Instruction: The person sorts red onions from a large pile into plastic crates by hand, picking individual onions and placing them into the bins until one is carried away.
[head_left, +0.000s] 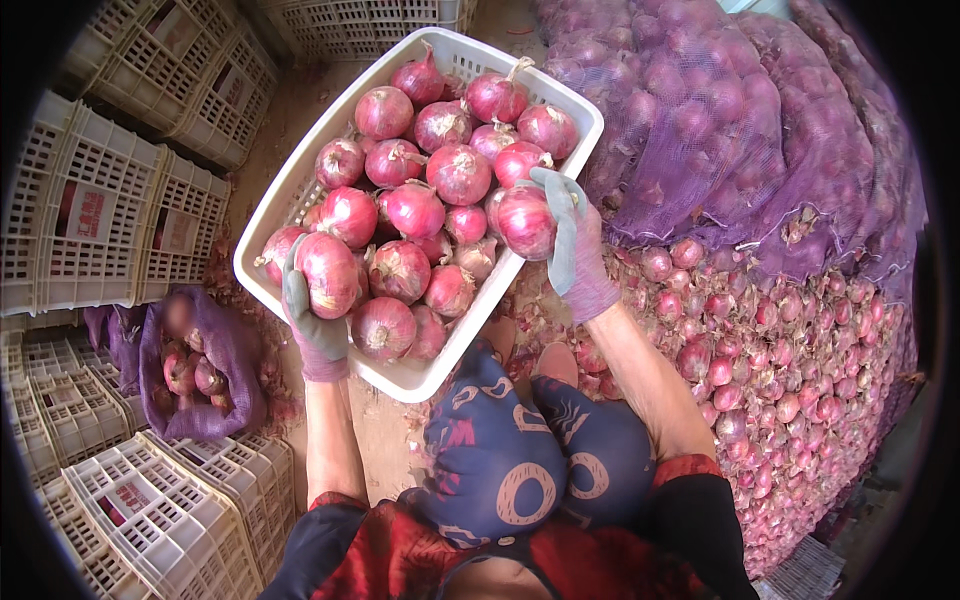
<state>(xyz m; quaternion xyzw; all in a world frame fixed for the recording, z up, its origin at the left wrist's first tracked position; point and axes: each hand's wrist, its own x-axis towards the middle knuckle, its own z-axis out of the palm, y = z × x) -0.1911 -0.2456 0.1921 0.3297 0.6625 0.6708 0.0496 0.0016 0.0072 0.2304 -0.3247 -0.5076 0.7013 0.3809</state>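
A white plastic crate holds many red onions in front of me. My left hand, in a pink knit glove with a grey coating, grips a large red onion over the crate's near left side. The thumb and part of the palm show; the other fingers are hidden. My right hand, gloved the same way, has its fingers around another red onion at the crate's right rim.
Purple mesh sacks of onions stand at upper right, above a large heap of loose onions. Stacked slatted plastic crates line the left, bearing labels. An open purple mesh sack with several onions sits among them. Loose skins litter the floor.
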